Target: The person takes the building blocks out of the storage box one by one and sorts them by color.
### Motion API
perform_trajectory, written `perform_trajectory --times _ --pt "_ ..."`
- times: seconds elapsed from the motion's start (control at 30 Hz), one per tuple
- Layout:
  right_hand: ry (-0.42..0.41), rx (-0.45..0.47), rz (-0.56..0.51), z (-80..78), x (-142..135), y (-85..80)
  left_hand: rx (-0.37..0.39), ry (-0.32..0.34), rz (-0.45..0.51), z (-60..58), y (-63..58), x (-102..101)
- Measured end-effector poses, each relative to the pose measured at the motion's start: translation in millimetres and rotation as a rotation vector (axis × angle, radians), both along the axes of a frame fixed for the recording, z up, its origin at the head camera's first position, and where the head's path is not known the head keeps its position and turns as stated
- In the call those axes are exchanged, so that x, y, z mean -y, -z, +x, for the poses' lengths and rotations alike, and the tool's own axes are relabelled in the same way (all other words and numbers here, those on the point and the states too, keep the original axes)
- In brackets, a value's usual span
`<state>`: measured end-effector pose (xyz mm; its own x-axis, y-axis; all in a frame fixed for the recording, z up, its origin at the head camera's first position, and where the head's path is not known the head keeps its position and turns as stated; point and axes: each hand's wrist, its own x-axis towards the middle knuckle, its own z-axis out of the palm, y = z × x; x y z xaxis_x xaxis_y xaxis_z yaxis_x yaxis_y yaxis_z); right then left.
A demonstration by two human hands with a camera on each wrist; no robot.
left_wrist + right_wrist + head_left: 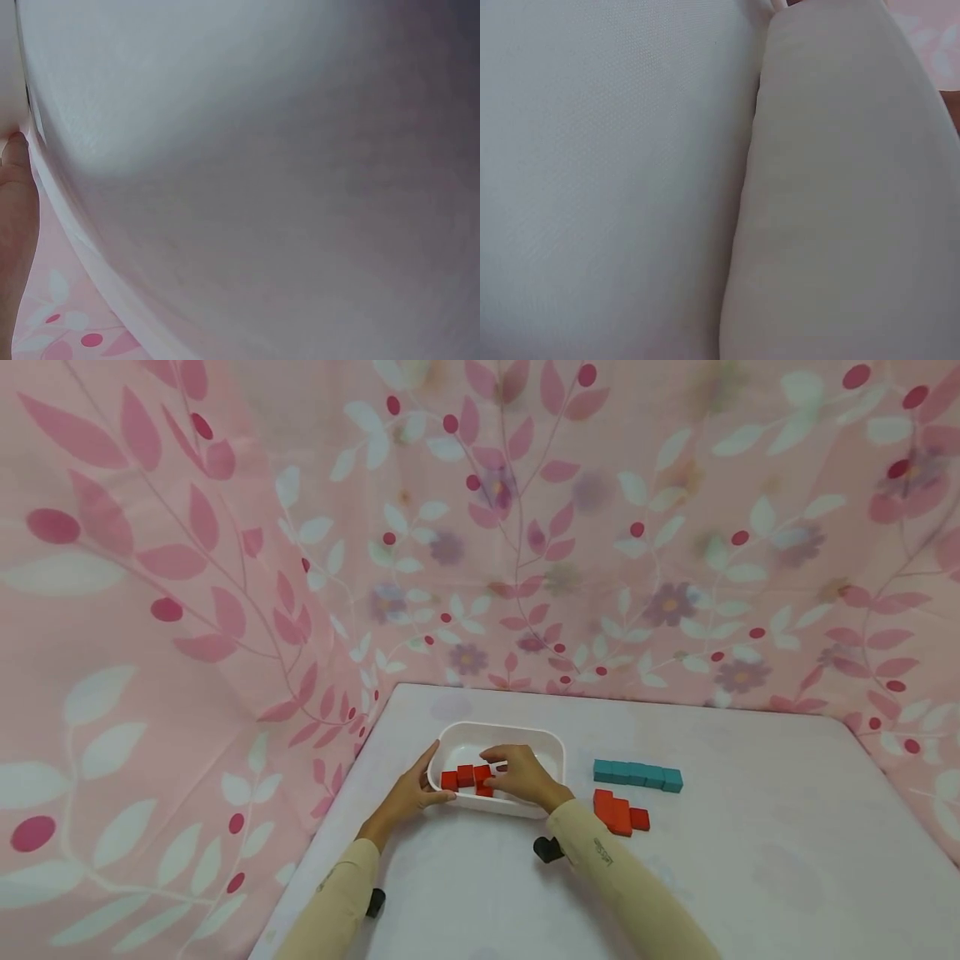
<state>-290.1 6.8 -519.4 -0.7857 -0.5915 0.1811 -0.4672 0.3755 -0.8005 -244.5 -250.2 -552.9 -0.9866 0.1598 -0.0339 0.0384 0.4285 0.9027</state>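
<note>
My left hand (407,795) grips the left end of a white plastic tray (480,806), its thumb at the front rim and its fingers along the outer side. Several red blocks (448,780) lie in the left part of this tray. Over them, my right hand (521,775) reaches inside with curved fingers, thumb and fingers about a red block (482,772) at the right of the group; its fingers partly hide the block. In the left wrist view only a finger (19,202) shows at the left edge. The right wrist view shows mostly pale cloth and sleeve (840,187).
A row of joined teal blocks (637,775) lies right of the tray. Nearer, by the right forearm, is a cluster of red blocks (618,814). All stand on a white-covered table (750,860). Pink floral cloth (525,568) hangs behind and at the left.
</note>
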Motion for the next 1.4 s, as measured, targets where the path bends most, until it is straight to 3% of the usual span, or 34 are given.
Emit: perform_trajectory --times 0.27,0.5,0.8,1.07,1.27,1.4 --pt "0.012 0.036 0.019 -5.0 5.1 9.4 0.006 -0.003 -0.004 1.8 -2.5 -1.3" --pt "0.017 -0.034 0.037 -6.3 4.6 14.3 -0.003 0.012 0.002 2.8 -2.1 -1.3" --pt "0.022 -0.048 -0.021 0.1 -9.1 3.1 0.016 -0.005 0.017 2.3 -1.6 -0.3" --pt "0.036 -0.060 -0.037 8.2 -38.6 -11.6 0.009 -0.010 0.034 4.0 -2.0 -0.2" --pt "0.083 -0.063 -0.103 23.3 -73.9 -22.5 0.013 -0.014 0.033 4.2 -2.5 -1.1" --pt "0.117 -0.078 -0.090 33.8 -100.7 -27.5 0.025 -0.023 0.031 3.1 -3.2 -0.7"
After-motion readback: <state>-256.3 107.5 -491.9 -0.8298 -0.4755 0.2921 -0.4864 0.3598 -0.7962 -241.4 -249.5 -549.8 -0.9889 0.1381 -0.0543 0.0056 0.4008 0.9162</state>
